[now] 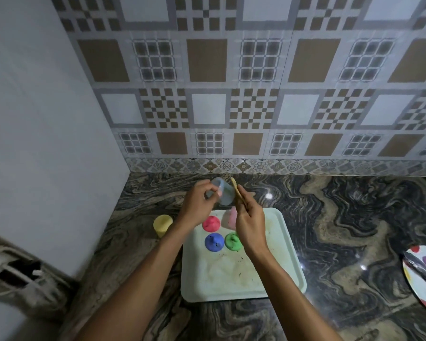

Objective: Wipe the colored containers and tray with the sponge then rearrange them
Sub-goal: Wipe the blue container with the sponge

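My left hand (199, 201) grips a pale blue container (223, 193) by its rim, held tilted in the air beyond the tray. My right hand (250, 223) pinches a thin tan sponge (236, 190) upright against the blue container's side. On the pale green tray (268, 279) stand a red container (210, 223), a dark blue one (214, 242), a green one (232, 241) and a pink one (229, 219), all upside down; my right hand partly hides the pink and green ones. A yellow container (162, 225) stands on the counter left of the tray. The tray's near part shows smears and dark specks.
The marble-pattern counter (342, 217) meets a tiled wall behind and a plain white wall at the left. A spotted plate (423, 274) with a dark utensil lies at the right edge. A grey fixture (17, 274) sits at the lower left.
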